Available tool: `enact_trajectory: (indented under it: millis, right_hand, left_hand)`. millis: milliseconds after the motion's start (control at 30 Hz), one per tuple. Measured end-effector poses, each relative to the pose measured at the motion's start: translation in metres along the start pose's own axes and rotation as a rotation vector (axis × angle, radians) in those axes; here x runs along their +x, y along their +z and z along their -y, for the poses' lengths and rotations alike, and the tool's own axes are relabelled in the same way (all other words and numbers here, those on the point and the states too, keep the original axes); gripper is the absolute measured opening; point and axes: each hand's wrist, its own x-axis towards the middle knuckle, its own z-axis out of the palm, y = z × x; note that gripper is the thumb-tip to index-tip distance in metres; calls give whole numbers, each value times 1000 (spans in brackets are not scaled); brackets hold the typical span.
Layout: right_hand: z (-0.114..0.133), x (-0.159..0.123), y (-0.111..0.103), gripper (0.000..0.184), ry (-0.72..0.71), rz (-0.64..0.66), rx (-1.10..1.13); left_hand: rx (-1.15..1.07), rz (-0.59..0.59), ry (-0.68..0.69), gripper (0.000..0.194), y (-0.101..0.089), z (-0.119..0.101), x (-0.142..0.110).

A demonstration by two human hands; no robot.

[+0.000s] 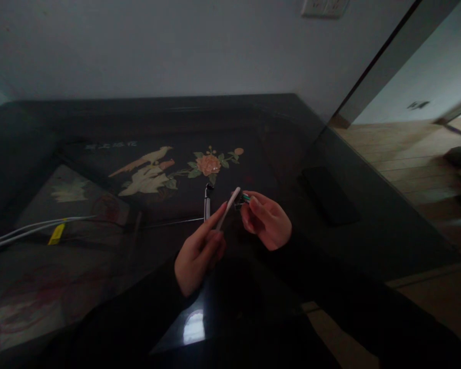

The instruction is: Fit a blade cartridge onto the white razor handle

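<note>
My left hand [200,253] is closed around a slim white stick [228,206], which looks like a toothbrush and slants up to the right. My right hand [268,219] pinches a small dark piece with a teal strip [246,198], perhaps a razor head; its exact kind is too dim to make out. The upper end of the white stick meets or nearly meets this piece. Just beyond my left fingers, a silver handle with a black angled head [207,200], like a razor, lies on the dark glossy table [276,123].
White cables [34,227] with a yellow tag [57,233] come in from the left. A flat black object [328,196] lies on the right side. Bird and flower decoration [208,165] covers the table's middle. A wall with a socket [325,7] stands behind; wooden floor [392,154] is at right.
</note>
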Motion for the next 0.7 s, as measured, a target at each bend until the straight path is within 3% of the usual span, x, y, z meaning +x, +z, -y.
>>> enact_trajectory:
  millis: [333,700]
  right_hand:
    - [4,2,-3,46,19,70,34]
    - [7,2,1,42,-8,3,39]
  left_hand:
    - [52,-8,61,58,-1,2,3]
    - [121,-28,63,58,1,-5,0]
